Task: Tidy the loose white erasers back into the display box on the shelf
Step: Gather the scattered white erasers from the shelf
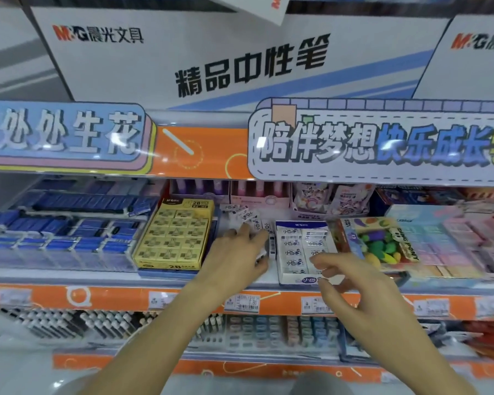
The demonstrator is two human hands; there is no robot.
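Observation:
A white and blue display box (303, 225) of white erasers stands on the middle shelf, its rows partly filled. Several loose white erasers (247, 215) lie scattered on the shelf just left of and behind it. My left hand (236, 258) reaches into that gap, fingers curled around erasers (271, 246) beside the box's left wall. My right hand (351, 283) hovers over the box's front right corner with fingers spread and nothing in it.
A yellow box of 2B erasers (174, 235) sits left of the gap, with blue erasers (63, 235) further left. A colourful fruit-eraser pack (380, 240) lies right of the display box. Orange price rail (126, 297) fronts the shelf; pens fill the shelf below.

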